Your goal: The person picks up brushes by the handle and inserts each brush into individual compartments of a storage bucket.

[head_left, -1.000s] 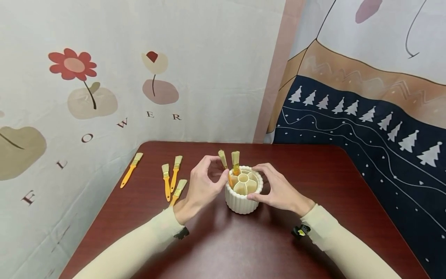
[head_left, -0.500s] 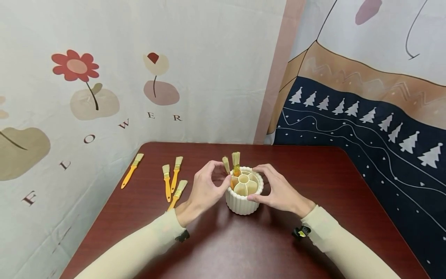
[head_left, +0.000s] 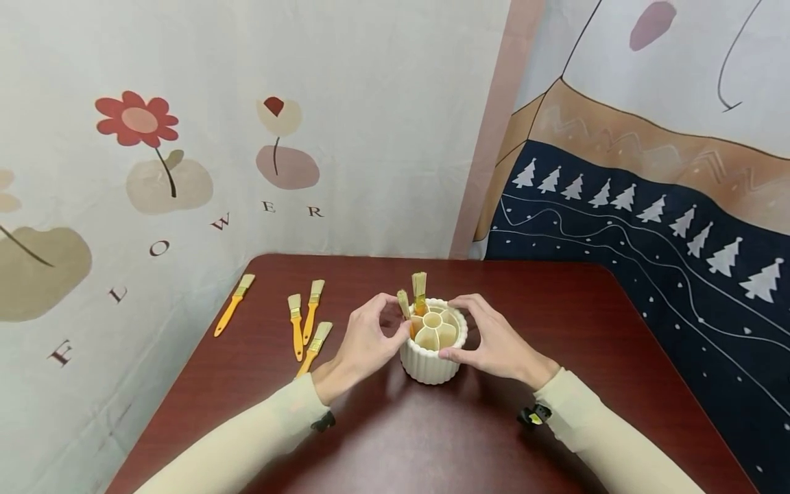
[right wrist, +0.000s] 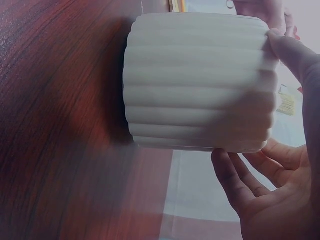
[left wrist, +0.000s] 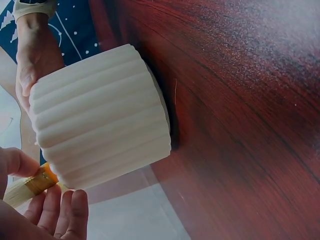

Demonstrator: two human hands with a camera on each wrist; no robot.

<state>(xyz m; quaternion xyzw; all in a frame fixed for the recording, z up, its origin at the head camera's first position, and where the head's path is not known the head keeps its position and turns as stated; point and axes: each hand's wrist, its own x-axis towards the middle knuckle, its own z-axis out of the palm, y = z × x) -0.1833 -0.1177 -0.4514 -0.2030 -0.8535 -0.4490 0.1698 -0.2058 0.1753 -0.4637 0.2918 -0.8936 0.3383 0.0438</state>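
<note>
I'm looking at what seems a home corner set up for recording. A dark wooden table [head_left: 432,439] stands against printed cloth hangings, one with flowers [head_left: 138,120], another with white trees [head_left: 679,216].

Both forearms in cream sleeves reach in from the near edge and converge toward the middle. The left hand [head_left: 364,339] has its fingers curled, thumb and fingertips pinched together. The right hand [head_left: 494,339] arches with fingers spread and bent, thumb low, palm facing left.
</note>
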